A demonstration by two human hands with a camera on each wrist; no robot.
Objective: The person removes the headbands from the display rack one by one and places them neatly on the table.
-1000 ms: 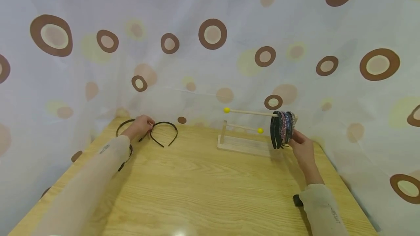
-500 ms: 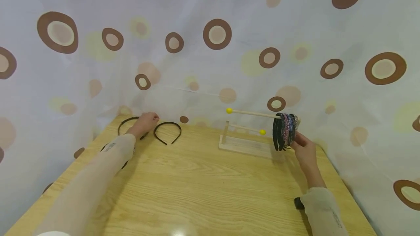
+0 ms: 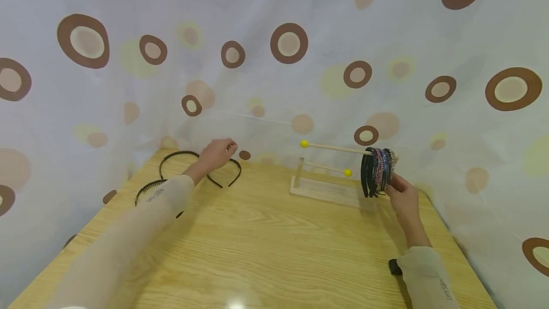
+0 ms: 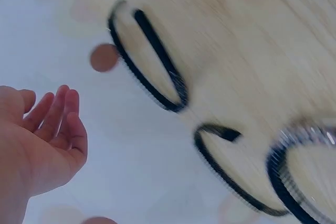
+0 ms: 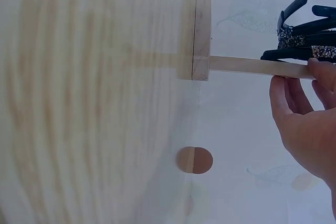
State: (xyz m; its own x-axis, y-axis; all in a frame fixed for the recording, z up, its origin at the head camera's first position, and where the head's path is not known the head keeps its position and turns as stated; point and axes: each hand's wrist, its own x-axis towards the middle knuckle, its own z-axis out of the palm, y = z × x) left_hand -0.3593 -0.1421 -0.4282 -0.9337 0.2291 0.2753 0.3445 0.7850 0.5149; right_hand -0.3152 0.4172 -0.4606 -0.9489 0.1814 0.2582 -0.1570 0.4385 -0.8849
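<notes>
My left hand (image 3: 216, 154), fingers loosely bent and holding nothing, hovers near the back edge of the table and overlaps a thin black headband (image 3: 238, 174). In the left wrist view the fingers are apart from that headband (image 4: 155, 40). Two more headbands lie to the left: a dark one (image 3: 161, 162) and a toothed one (image 3: 146, 188) partly behind my sleeve. My right hand (image 3: 404, 201) pinches the upright (image 5: 244, 65) of a wooden rack. Several black and glittery headbands (image 3: 378, 170) hang from its upper rod, close to that upright.
The rack's flat base (image 3: 319, 190) stands at the back right of the wooden table (image 3: 274, 247). A yellow ball (image 3: 304, 144) tips the upper rod, another yellow ball (image 3: 348, 172) the lower one. A spotted curtain (image 3: 274, 94) rises behind the table.
My left hand has moved right and slightly up from between the headbands to over the thin black one. My right hand keeps its grip on the rack. The head view has shifted slightly left.
</notes>
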